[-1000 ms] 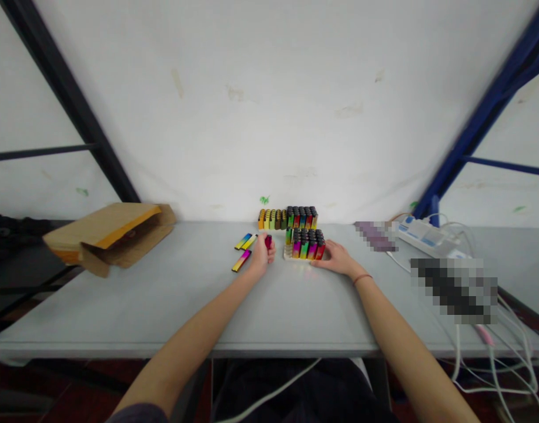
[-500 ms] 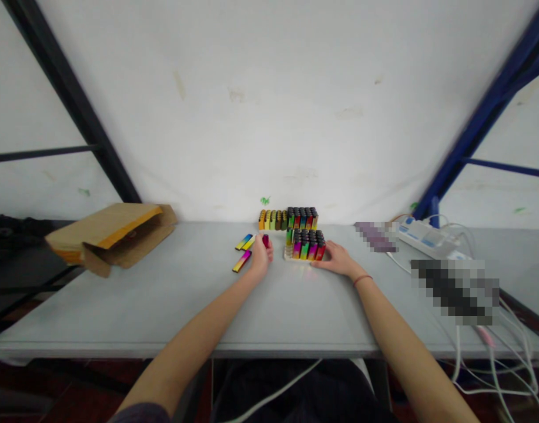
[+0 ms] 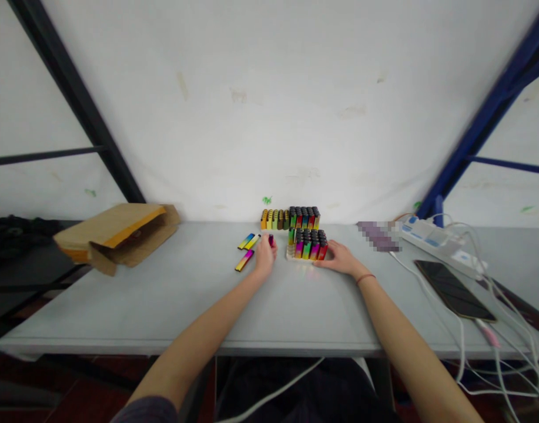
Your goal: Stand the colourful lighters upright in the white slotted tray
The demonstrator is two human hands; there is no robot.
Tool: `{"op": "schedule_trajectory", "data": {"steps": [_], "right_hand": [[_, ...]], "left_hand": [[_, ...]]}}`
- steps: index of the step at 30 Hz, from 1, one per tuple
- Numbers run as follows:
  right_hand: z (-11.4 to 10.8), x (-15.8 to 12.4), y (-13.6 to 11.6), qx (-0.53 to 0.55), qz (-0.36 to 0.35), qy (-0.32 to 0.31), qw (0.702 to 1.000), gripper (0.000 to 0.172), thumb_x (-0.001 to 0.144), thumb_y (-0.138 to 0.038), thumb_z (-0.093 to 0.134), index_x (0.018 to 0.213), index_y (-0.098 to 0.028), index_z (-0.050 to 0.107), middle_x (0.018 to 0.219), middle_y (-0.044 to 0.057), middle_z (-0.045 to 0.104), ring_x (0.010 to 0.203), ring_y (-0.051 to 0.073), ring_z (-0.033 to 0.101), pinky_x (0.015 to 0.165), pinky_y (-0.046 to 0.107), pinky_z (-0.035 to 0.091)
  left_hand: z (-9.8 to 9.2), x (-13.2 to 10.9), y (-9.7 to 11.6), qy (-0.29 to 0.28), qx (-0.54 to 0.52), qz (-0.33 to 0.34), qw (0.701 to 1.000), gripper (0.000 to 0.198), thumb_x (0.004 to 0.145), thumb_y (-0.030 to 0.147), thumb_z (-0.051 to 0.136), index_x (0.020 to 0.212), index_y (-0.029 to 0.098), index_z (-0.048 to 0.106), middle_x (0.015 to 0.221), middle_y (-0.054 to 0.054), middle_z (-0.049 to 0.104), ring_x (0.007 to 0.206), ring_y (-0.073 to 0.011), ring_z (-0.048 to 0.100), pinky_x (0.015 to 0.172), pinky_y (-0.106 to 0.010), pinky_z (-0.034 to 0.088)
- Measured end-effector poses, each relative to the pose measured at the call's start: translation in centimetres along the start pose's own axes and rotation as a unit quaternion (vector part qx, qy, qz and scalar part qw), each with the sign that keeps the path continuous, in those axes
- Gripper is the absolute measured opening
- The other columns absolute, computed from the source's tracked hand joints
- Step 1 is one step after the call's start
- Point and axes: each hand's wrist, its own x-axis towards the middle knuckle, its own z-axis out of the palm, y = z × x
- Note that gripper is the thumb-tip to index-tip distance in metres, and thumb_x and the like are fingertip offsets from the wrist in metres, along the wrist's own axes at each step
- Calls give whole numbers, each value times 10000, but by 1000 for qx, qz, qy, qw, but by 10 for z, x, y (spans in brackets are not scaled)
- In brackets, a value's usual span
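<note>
My left hand [image 3: 265, 257] is closed around a magenta lighter [image 3: 271, 239], held upright just left of a tray of coloured lighters [image 3: 308, 244]. My right hand [image 3: 340, 258] rests on the table against the tray's right front corner, fingers curled on its edge. Behind the tray stands a second row of lighters [image 3: 290, 218], yellow to dark. Three loose rainbow lighters [image 3: 247, 249] lie flat on the grey table [image 3: 163, 294] left of my left hand.
An open cardboard box [image 3: 114, 235] lies on its side at the table's left end. On the right lie a white power strip [image 3: 432, 241], a dark phone [image 3: 454, 289] and several trailing cables [image 3: 485, 352]. A white wall rises directly behind.
My left hand with the magenta lighter has shifted slightly up and right, toward the tray. The right hand stays on the tray. The view has shifted a little.
</note>
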Motion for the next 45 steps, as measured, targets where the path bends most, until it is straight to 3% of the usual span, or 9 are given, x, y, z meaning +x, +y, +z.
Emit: {"op": "schedule_trajectory", "data": {"steps": [6,11,18,25,30,35,38,42,45], "right_hand": [[-1,0,1,1,-27,-5,1000,622,763,-631,771,1222,-219,692,1225,116,711,1161,340,627,1034,494,475],[-3,1,-2,-13,-32,-14,999,658,777,-648,756,1260,-208,681,1205,123,716,1127,340,631,1014,490,479],[-5,1,-5,-20,-31,-16,999,662,777,-634,763,1271,-202,675,1217,129,710,1091,338,626,984,480,484],[-6,0,-7,-17,-28,-17,999,652,785,-633,756,1259,-194,672,1186,125,716,1082,331,621,973,483,485],[-6,0,-8,-21,-22,-19,999,645,778,-636,759,1258,-215,674,1195,120,717,1084,334,624,962,480,489],[-7,-1,-8,-10,-21,-19,1000,644,777,-637,757,1267,-227,673,1227,118,711,1114,345,620,994,498,478],[-7,0,-8,-5,-20,-23,1000,640,776,-625,762,1269,-227,672,1247,121,706,1130,349,620,1002,502,476],[-8,0,-9,-1,-18,-27,999,635,775,-619,766,1265,-225,674,1247,120,705,1131,345,627,996,485,482],[-8,-1,-9,3,-19,-24,1000,626,772,-622,767,1254,-232,678,1237,113,708,1125,338,631,990,473,487]], "left_hand": [[6,4,-5,-36,90,157,983,302,1001,486,445,941,205,539,654,44,501,561,-120,491,567,-239,416],[8,14,-6,-45,195,304,931,292,977,458,530,1027,186,622,1048,-98,652,1007,-198,625,872,-314,517],[-3,26,-14,-117,211,293,925,377,964,455,553,1162,159,675,1211,-143,695,1100,-244,665,889,-347,566],[-5,28,-12,-185,286,319,885,300,953,303,560,1202,183,676,1206,-118,715,1141,-234,662,988,-370,539],[-4,23,-11,-171,321,302,881,304,929,256,591,1228,211,617,1067,-69,722,929,-190,691,875,-333,564],[-7,14,6,-112,419,358,827,209,936,302,586,1104,210,671,1129,-110,690,1049,-240,651,968,-363,506],[-28,15,30,-30,523,306,795,146,914,313,603,943,199,690,1006,-139,702,1065,-297,645,948,-376,486],[-77,25,56,13,638,107,762,267,744,388,756,613,217,598,680,-91,648,879,-314,680,744,-327,484],[-102,32,59,-2,570,64,819,353,686,452,783,540,238,543,471,-24,510,717,-276,669,614,-269,423]]}}
